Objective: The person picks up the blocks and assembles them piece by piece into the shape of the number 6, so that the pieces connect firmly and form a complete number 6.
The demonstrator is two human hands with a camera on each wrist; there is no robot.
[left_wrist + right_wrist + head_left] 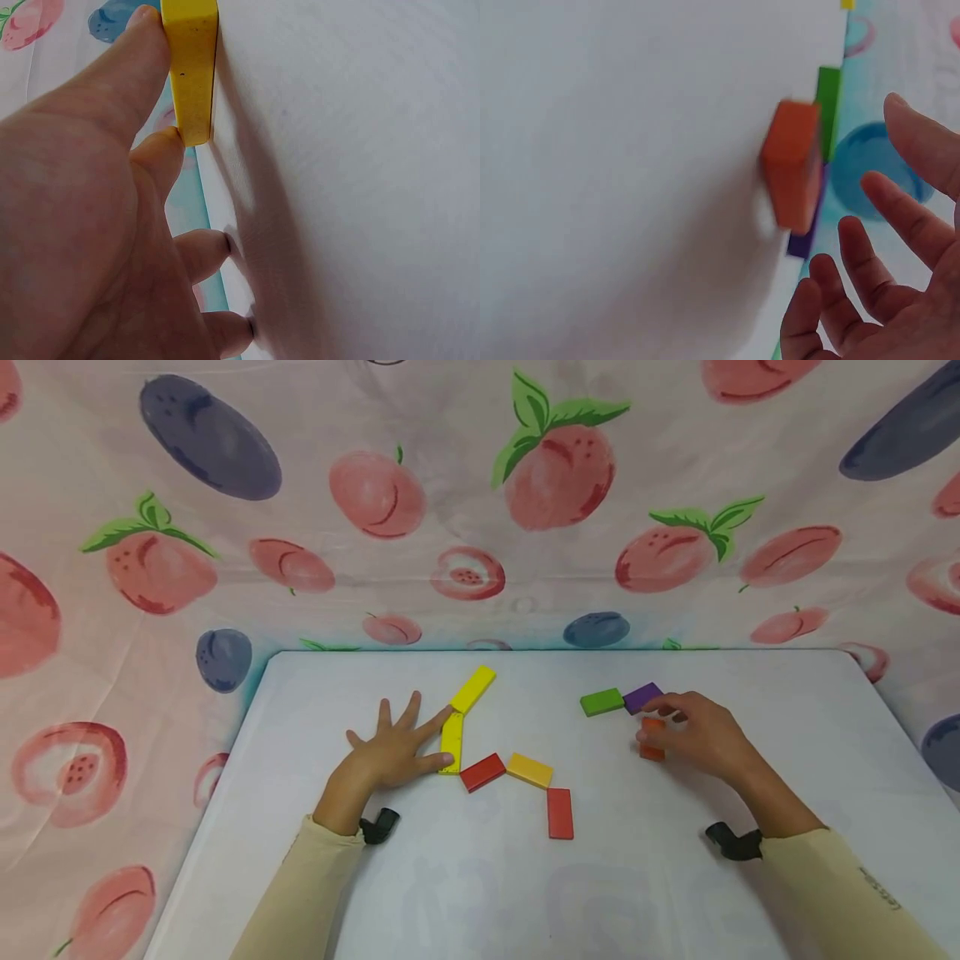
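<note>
My left hand (384, 756) is spread beside two end-to-end yellow blocks. Its thumb and index finger touch the near yellow block (452, 735), whose side faces the left wrist view. The far yellow block (474, 690) slants away to the right. On the other side, my right hand (701, 735) hovers over an orange block (652, 754), partly covering it in the head view. From the right wrist, a gap shows between the loosely bent fingers and the orange block (789, 161). Just beyond it, a purple block (641, 697) meets a green block (602, 702) at the corner.
From the near yellow block, a red block (482, 772), an orange-yellow block (530, 771) and another red block (560, 814) run in a chain toward the front. All lie on a white table (495, 902). A fruit-print cloth (450, 502) rises behind the table's far edge.
</note>
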